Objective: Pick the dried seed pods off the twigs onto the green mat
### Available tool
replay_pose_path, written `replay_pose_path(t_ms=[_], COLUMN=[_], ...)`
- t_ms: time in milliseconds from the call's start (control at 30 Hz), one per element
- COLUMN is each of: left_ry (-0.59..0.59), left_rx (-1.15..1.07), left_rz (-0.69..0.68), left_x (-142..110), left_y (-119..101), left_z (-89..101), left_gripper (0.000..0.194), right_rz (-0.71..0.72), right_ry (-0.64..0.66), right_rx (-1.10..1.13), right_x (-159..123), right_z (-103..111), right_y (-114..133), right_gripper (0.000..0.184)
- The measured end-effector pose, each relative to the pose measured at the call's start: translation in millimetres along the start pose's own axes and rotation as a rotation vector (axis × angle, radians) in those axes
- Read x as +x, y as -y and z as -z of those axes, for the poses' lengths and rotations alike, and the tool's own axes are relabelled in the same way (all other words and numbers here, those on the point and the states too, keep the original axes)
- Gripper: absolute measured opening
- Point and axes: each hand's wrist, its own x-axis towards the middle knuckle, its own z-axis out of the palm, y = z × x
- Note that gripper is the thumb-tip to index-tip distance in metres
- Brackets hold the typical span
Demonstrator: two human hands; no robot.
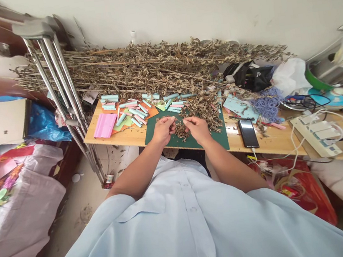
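Close together over the green cutting mat [155, 124], my left hand [165, 130] and my right hand [197, 128] are both closed in a pinch. A thin dried plant sprig [179, 121] shows between the fingertips; its exact ends are too small to make out. Below and around the right hand lies a heap of loose dried leaves [209, 117], partly covering the mat. Rolled paper tubes [134, 112] in pale blue and pink lie to the left, by a pink paper stack [105, 126].
Long bundles of dried stems [138, 65] line the wall. To the right are a phone [248, 133] on its cable, purple yarn [268, 105] and a power strip [316, 137]. A metal crutch [57, 76] leans at the left table end.
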Motion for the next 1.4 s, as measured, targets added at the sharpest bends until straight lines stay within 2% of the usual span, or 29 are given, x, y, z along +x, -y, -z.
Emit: replay_pose_path(t_ms=[133,233,400,533,667,800,900,1033,1400], left_ry=[-0.007,-0.004,-0.005,-0.005,-0.003,-0.013,0.001,0.001,-0.046], left_rx=[0.008,0.010,0.014,0.006,0.017,0.042,0.058,0.077,0.088], left_rz=[0.007,0.005,-0.012,-0.016,-0.002,0.001,-0.002,-0.004,-0.031], left_x=[1,1,0,-1,-2,-2,-3,-4,-2], left_y=[3,4,3,0,0,3,6,5,5], left_z=[0.4,0.2,0.9,1.7,0.5,-1.4,-2.5,-3.0,0.6], left_gripper=[0.034,0.034,0.034,0.035,0.035,0.036,0.035,0.035,0.035], right_rz=[-0.078,-0.135,-0.083,-0.027,-0.004,-0.021,0.034,0.067,0.063], right_ry=[0.176,0.227,0.196,0.113,0.018,0.085,0.135,0.138,0.138], right_rx=[0.151,0.196,0.101,-0.023,0.008,0.088,0.051,0.013,-0.031], right_x=[-6,-9,-6,-2,-1,-6,-9,-10,-11], right_z=[-6,-11,-12,-7,-4,-5,-6,-6,-3], right_y=[8,12,7,-1,0,9,12,10,11], right_gripper=[0.037,0.035,0.031,0.026,0.041,0.044,0.034,0.028,0.027])
